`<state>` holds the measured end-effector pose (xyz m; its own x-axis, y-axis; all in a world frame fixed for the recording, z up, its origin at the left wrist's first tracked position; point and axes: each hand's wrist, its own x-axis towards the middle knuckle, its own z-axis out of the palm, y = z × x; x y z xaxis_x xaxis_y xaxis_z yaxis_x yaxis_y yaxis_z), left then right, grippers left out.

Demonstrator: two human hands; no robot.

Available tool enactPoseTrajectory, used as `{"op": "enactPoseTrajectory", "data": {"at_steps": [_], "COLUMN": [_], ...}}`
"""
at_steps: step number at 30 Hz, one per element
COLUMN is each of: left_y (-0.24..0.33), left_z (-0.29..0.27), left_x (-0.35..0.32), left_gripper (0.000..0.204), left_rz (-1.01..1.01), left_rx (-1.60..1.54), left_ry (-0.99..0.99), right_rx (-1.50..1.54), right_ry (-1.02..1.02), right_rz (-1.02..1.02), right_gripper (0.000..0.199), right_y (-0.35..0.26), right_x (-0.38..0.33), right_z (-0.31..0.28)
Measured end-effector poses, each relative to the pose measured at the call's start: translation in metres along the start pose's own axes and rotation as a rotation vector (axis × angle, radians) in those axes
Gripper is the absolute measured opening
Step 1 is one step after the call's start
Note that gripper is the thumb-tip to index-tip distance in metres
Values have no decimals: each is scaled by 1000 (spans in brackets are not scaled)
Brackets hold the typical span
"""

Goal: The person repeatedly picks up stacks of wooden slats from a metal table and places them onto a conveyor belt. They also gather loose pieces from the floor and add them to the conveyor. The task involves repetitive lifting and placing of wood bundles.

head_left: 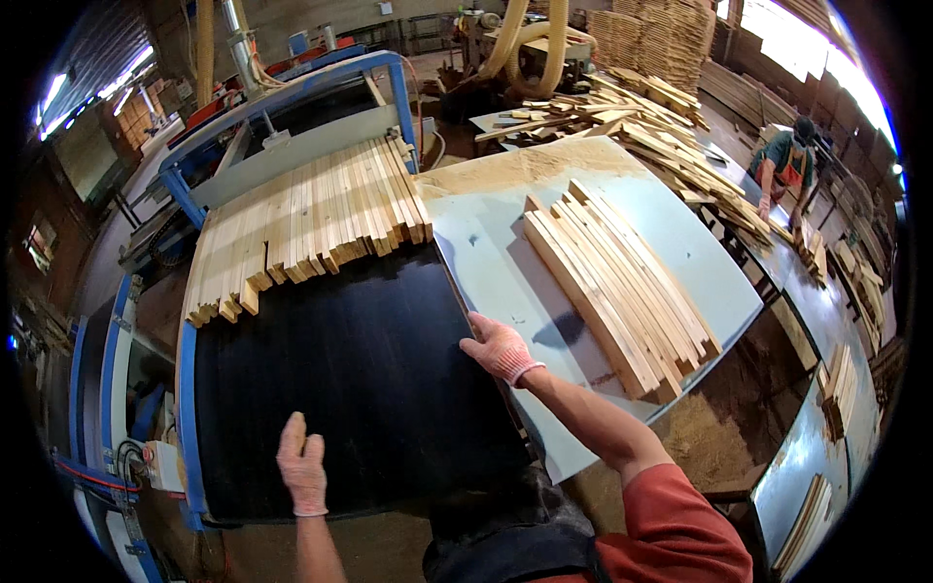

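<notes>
My left hand [302, 464], in a pale knitted glove, hovers over the near left part of a black conveyor belt [350, 389]. Its fingers are apart and hold nothing. My right hand [501, 348], gloved alike, is at the belt's right edge with its fingers stretched out and nothing gripped; whether it touches the edge I cannot tell. Beyond both hands, a row of wooden strips [306, 214] lies side by side on the belt, their near ends uneven. To the right, a stack of wooden strips [617, 282] rests on a pale sheet-topped table [573, 428].
A blue machine frame [282, 92] spans the belt's far end. Behind the table lies a heap of loose wood strips [641, 121]. A co-worker [787, 170] stands at a metal bench [816, 301] on the right. A control box [163, 466] sits at the left.
</notes>
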<state>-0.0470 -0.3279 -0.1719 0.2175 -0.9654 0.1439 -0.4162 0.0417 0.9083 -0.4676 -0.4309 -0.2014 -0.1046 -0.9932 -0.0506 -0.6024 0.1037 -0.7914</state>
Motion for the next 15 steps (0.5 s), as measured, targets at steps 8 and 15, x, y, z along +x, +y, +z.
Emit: {"op": "enactPoseTrajectory", "data": {"at_steps": [8, 15], "left_y": [-24, -29], "left_z": [75, 84], "left_x": [-24, -17], "left_gripper": [54, 53], "left_rz": [-92, 231], "left_rx": [365, 585], "left_ry": [127, 102], "right_rx": [-386, -702], "right_ry": [210, 14], "right_rz": [-306, -379], "right_gripper": [58, 62], "right_y": [-36, -57], "right_x": [229, 348], "right_z": [18, 15]}}
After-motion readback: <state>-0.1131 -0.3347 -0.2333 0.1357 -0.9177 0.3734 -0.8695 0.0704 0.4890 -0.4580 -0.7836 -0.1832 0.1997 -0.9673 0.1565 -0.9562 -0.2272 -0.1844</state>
